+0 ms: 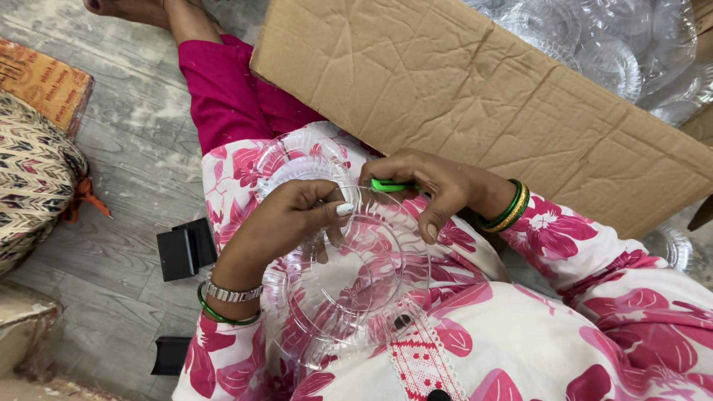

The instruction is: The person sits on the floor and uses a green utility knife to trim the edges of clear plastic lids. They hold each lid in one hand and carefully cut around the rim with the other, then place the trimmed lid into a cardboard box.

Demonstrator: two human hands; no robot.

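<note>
Floor (141, 160): grey wood-grain boards, dusty and streaked pale; the person sat on it with one leg stretched out.
Lap: white cloth printed with pink flowers, over bright pink trousers (223, 89).
Plate (349, 278): clear plastic, round, ribbed rim, raised rings toward the middle; it lay tilted over the lap, between the two hands.
Second plate (297, 160): same clear kind, resting on the knee just behind the first, partly covered by the left hand.
Left hand (286, 219): clenched on the near plate's upper rim, thumb pressed on top; steel watch band and green bangle at the wrist.
Right hand (438, 189): closed around a small green tool (388, 186), whose tip met the plate's rim; green and gold bangles at the wrist.
Cardboard sheet (475, 96): brown, creased, flat, lying across the leg and hiding part of what lay beyond.
Stack of clear plates (594, 37): glossy, heaped behind the cardboard.
Black blocks (186, 249): small, matte, on the floor beside the left wrist.
Patterned bundle (33, 178): woven cloth, at the left edge.
</note>
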